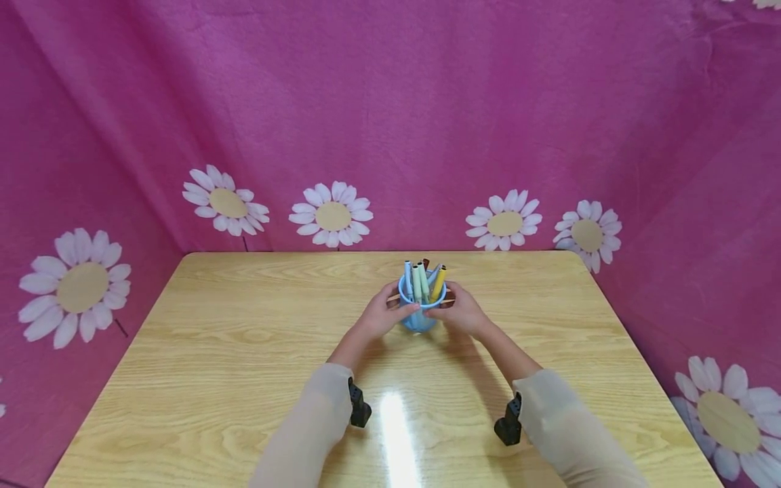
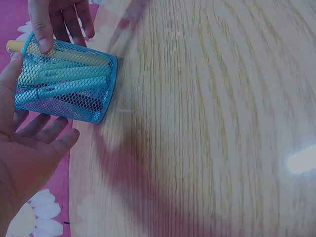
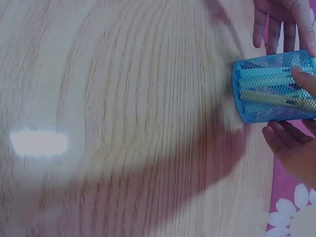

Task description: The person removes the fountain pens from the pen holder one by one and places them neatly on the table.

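A blue mesh pen holder (image 1: 418,321) stands upright toward the far side of the table, between both hands. Several markers fill it, among them a yellow marker (image 1: 438,285), pale green markers (image 1: 417,285) and a light blue marker (image 1: 407,276). From the left, my left hand (image 1: 381,314) holds the holder, its thumb near the rim and its fingers around the side. My right hand (image 1: 462,312) grips the opposite side likewise. In the left wrist view the marker barrels show through the mesh (image 2: 64,79). Whether the holder's base (image 3: 239,94) touches the table cannot be told.
The light wood table (image 1: 244,352) reaches back to a pink cloth (image 1: 396,122) printed with white daisies, which also hangs at both sides. A bright light reflection lies on the wood near the front. Black wrist cameras (image 1: 358,404) sit at the sleeves.
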A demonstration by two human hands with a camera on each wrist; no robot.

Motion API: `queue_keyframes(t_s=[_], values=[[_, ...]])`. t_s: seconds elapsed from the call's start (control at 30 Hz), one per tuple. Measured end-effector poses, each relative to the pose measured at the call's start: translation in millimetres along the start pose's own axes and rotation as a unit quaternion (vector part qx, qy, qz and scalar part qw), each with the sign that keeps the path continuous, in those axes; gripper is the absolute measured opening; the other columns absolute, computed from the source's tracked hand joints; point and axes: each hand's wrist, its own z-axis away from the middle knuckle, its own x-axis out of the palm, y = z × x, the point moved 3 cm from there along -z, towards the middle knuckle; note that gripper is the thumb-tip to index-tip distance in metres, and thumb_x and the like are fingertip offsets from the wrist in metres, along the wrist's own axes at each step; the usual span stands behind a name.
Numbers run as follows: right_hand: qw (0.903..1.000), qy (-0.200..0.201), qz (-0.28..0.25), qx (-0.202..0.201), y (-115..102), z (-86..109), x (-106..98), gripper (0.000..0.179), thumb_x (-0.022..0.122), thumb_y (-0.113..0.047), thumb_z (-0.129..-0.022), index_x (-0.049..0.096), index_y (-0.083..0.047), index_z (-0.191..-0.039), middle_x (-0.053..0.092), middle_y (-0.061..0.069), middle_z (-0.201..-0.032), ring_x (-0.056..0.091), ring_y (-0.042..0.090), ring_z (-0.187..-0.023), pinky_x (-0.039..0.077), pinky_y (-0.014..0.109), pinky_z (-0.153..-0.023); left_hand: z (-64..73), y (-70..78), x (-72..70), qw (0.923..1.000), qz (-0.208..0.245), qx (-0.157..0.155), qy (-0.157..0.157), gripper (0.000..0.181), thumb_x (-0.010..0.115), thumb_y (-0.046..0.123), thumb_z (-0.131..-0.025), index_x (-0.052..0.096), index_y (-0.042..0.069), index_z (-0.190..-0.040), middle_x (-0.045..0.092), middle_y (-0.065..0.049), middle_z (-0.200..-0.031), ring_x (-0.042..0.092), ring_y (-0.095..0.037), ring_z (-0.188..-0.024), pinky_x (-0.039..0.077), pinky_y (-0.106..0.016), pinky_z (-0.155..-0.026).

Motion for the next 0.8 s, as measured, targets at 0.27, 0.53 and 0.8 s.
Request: queue_keyframes(t_s=[0.27, 0.53, 0.8], values=[[1.0, -0.003, -0.009, -0.002, -3.5, -6.2, 15.8, 0.073, 0.075, -0.012, -0.077, 0.037, 0.001, -0.137, 0.052, 0.023, -0.127, 0.058, 0.034, -0.11, 0.053, 0.035, -0.087, 4.6, -6.0, -16.3, 0.9999, 0.0, -0.012, 0.006, 0.07, 0.067, 0.028, -0.087, 0.031, 0.012, -0.145, 0.038, -0.012, -0.146, 0.041, -0.033, -0.132, 0.042, -0.04, -0.103], [0.9995, -0.007, -0.03, 0.006, -6.0, -9.5, 26.2, 0.076, 0.076, -0.014, -0.076, 0.036, -0.003, -0.139, 0.052, 0.024, -0.128, 0.057, 0.035, -0.112, 0.052, 0.037, -0.088, 10.6, -3.5, -28.5, 0.9998, 0.012, -0.017, 0.007, 0.073, 0.067, 0.024, -0.087, 0.026, 0.012, -0.147, 0.038, -0.014, -0.146, 0.041, -0.033, -0.132, 0.041, -0.044, -0.103], [0.999, -0.009, -0.042, 0.012, -8.3, -7.5, 20.0, 0.079, 0.077, -0.014, -0.076, 0.033, -0.005, -0.142, 0.055, 0.023, -0.125, 0.058, 0.034, -0.113, 0.052, 0.037, -0.089, 11.2, -1.0, -33.8, 0.9998, -0.003, -0.009, 0.015, 0.083, 0.073, 0.023, -0.082, 0.024, 0.012, -0.147, 0.038, -0.016, -0.145, 0.04, -0.033, -0.132, 0.039, -0.042, -0.105]])
